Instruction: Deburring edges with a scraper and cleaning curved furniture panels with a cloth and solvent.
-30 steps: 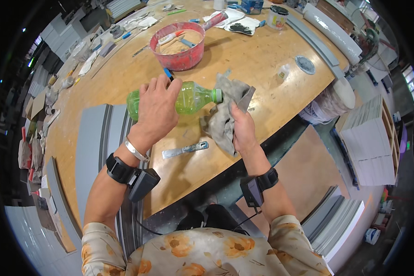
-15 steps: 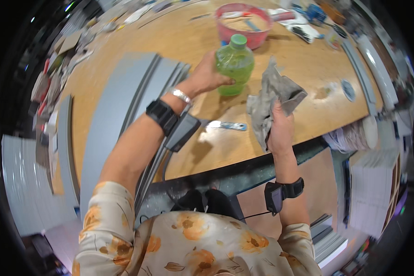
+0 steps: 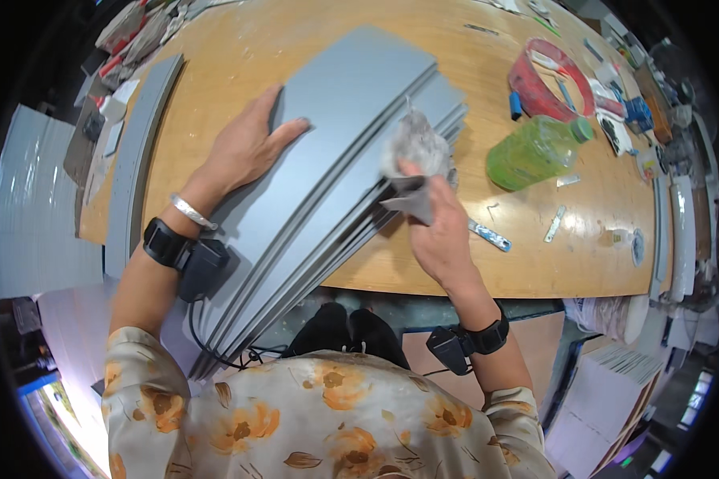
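My left hand (image 3: 244, 148) rests at the left edge of a long grey panel (image 3: 335, 104), thumb and index finger spread, the other fingers partly hidden. The panel lies on the wooden table with ribbed grey strips (image 3: 319, 231) along its right side. My right hand (image 3: 439, 231) is closed on a crumpled grey cloth (image 3: 417, 148), which touches the strips near their far end. Right of the cloth is a clear bottle of green liquid (image 3: 531, 152) with a green cap, out of my hands. Its axis slants in the picture; I cannot tell whether it stands or lies.
A red bowl (image 3: 519, 76) with tools in it sits beyond the bottle. A flat metal tool (image 3: 490, 235) lies right of my right hand. Another long grey strip (image 3: 148, 152) lies at the left. Stacked sheets (image 3: 603, 399) are below the table at the right.
My left hand has let go of the bottle and moved to the panel's edge. The cloth in my right hand has come over to the strips. The view has turned left.
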Action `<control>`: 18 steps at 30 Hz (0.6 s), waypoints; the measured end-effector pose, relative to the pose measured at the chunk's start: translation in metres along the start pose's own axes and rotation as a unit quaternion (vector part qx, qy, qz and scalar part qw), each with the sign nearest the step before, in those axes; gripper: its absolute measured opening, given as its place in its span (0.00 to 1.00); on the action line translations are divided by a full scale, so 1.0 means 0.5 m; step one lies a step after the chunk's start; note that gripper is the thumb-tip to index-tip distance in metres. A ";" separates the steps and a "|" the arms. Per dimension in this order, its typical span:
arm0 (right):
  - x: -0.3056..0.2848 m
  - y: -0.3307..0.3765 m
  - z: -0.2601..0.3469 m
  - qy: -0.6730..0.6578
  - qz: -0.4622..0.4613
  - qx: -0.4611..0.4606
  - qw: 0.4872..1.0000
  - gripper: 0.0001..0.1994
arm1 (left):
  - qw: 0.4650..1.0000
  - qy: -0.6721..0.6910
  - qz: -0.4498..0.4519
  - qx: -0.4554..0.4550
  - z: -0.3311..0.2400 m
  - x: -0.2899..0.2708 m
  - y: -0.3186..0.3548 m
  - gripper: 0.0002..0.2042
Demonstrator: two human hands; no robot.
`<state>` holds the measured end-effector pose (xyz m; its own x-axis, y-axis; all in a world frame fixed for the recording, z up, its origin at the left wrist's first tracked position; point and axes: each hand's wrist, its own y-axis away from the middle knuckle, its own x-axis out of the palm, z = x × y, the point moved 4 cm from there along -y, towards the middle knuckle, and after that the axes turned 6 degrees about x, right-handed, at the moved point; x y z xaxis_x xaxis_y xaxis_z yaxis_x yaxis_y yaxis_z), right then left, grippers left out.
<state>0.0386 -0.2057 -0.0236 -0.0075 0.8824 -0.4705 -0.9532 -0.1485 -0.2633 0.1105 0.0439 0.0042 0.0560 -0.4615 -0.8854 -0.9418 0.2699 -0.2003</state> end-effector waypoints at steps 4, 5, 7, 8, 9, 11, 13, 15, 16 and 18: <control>0.062 0.021 0.028 0.153 0.115 -0.019 0.981 0.32 | 1.000 -0.022 -0.010 -0.011 -0.002 -0.002 0.000 0.33; 0.067 0.024 0.035 0.188 0.136 -0.028 0.972 0.33 | 1.000 -0.028 -0.008 -0.007 -0.001 -0.003 0.001 0.34; 0.058 0.012 0.029 0.209 0.127 -0.056 0.968 0.33 | 1.000 -0.024 -0.008 -0.016 0.002 0.002 0.001 0.34; 0.051 0.003 0.016 0.227 0.095 -0.059 0.968 0.33 | 0.999 -0.027 -0.004 -0.022 0.001 0.002 0.003 0.34; 0.042 -0.004 0.008 0.244 0.061 -0.062 0.966 0.34 | 0.999 -0.024 -0.003 -0.022 -0.004 0.000 0.003 0.34; 0.035 -0.006 0.019 0.262 0.065 -0.023 0.963 0.34 | 0.999 -0.004 0.014 -0.047 -0.012 -0.004 0.002 0.33; 0.064 0.029 0.051 0.224 0.107 -0.080 0.965 0.33 | 0.999 -0.017 0.007 -0.034 -0.004 0.003 0.001 0.34; 0.070 0.042 0.064 0.222 0.134 -0.084 0.962 0.32 | 0.999 -0.029 0.002 -0.015 0.000 0.006 -0.001 0.35; 0.061 0.036 0.068 0.189 0.152 -0.074 0.967 0.29 | 0.999 -0.031 0.009 -0.023 0.005 0.009 -0.003 0.36; 0.011 0.045 0.037 0.096 0.080 0.009 0.992 0.26 | 0.999 -0.031 0.021 -0.021 0.005 0.014 -0.009 0.36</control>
<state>0.0116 -0.1958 -0.0166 -0.1021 0.7465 -0.6575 -0.9497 -0.2698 -0.1588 0.1160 0.0415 -0.0023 0.0347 -0.3964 -0.9174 -0.9566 0.2527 -0.1454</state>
